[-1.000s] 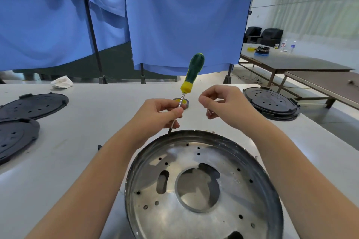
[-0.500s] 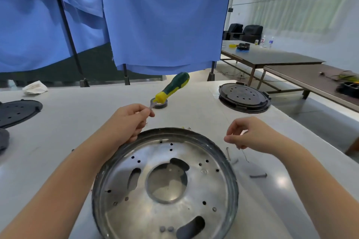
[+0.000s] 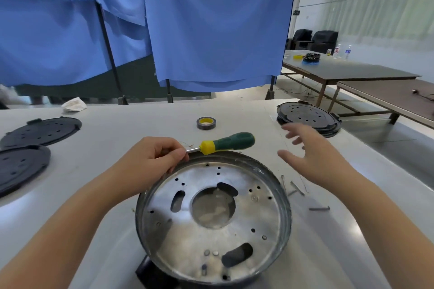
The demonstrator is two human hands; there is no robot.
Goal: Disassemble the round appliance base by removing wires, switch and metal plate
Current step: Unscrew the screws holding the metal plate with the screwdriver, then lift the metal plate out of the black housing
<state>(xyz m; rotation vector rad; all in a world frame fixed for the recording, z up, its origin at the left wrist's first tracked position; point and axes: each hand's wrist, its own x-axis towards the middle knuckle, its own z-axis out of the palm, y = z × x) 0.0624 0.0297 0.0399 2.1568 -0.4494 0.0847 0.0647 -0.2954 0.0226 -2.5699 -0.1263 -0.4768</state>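
**Loose screws beside the base, one hand reaching**

On the bench, the round appliance base [image 3: 212, 218] sits near and central, metal plate [image 3: 246, 225] facing up. Loose screws [image 3: 296, 189] lie just right of its rim; a careless sweep of the right hand [image 3: 312, 155], whose grip is spread and empty, could scatter them. The left hand [image 3: 150, 162] pinches the screwdriver [image 3: 225, 143] by its shaft, so the heavy handle may tip or slip.

blue curtains [image 3: 211, 26] — dark tables [image 3: 347, 70] beyond
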